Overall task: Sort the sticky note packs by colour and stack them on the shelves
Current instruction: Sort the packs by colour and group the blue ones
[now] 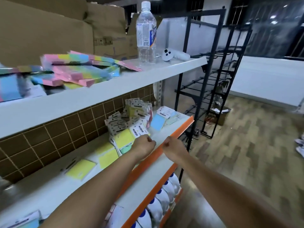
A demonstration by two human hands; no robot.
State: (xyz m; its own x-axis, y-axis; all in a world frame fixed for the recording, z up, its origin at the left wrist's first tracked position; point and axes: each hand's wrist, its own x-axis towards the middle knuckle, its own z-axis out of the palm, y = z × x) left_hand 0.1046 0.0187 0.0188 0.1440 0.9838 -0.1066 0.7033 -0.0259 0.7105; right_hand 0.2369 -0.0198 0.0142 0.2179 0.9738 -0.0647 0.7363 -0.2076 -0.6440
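A heap of sticky note packs (131, 116) with white header cards lies at the back right of the middle shelf (49, 191). A blue pack (157, 122) lies at its right and a yellow pack (124, 139) at its front, over a green one (125, 150). More yellow packs (107, 156) lie flat further left, and one (81, 169) lies alone. My left hand (144, 144) is curled into a fist just right of the yellow pack, with nothing seen in it. My right hand (171, 147) is also a fist, over the shelf's orange front edge (178, 130).
The top shelf (115, 89) holds a loose pile of pastel multicolour pads (79, 69), a water bottle (145, 33) and a white controller (174, 55), with cardboard boxes (49, 30) behind. White blue-capped bottles (158, 203) fill the shelf below. A black wire rack (213, 79) stands to the right.
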